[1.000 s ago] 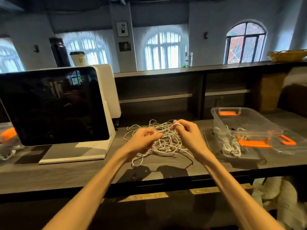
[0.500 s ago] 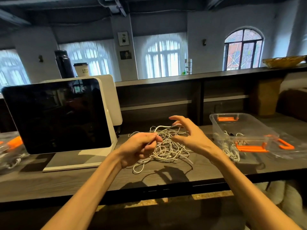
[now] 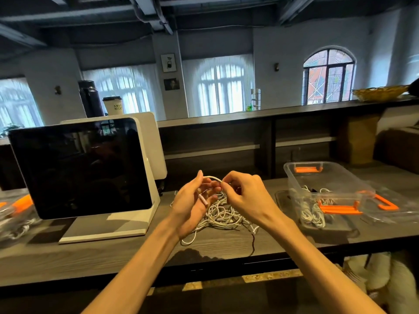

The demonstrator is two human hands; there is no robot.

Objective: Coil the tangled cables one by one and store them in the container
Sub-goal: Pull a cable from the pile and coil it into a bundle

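Above the tangle [image 3: 223,215] on the table [image 3: 113,252], I had raised one cable [image 3: 213,178]: left hand [image 3: 192,205] held its plug, right hand [image 3: 243,199] fingers pinched the loop. Coiling had begun; container [image 3: 326,189] waited.

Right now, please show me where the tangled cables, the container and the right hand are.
tangled cables [image 3: 223,217]: head view, middle of the white heap on the table.
container [image 3: 326,177]: head view, clear side wall.
right hand [image 3: 247,198]: head view, back of the hand.

Bare worktop [image 3: 127,257] lies open in front — the monitor [image 3: 81,166] blocks the left, the container [image 3: 322,177] the right.
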